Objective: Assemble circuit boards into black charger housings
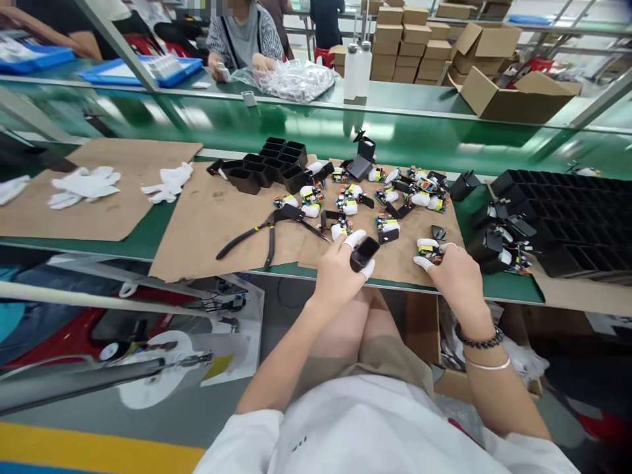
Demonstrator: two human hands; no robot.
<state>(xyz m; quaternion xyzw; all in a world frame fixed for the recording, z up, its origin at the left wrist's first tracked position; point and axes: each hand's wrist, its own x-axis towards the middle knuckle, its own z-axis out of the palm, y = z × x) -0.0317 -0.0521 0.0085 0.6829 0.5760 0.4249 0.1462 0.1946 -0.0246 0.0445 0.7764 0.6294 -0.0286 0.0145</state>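
- White shirt [365, 421]: sits below both hands.
- Left hand [340, 273]: grips one black case [364, 255].
- Right hand [457, 273]: pinches one circuit board [428, 250].
- Pliers [271, 245]: lie left of left hand.
- Rows of cases [582, 227]: right of right hand.

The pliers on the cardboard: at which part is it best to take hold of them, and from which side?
Probably best by both black handles, coming from the person's near left. The pliers lie with their handles spread toward the left and the near edge, while their head lies close to circuit boards. The left hand is nearer, but it holds a black case.
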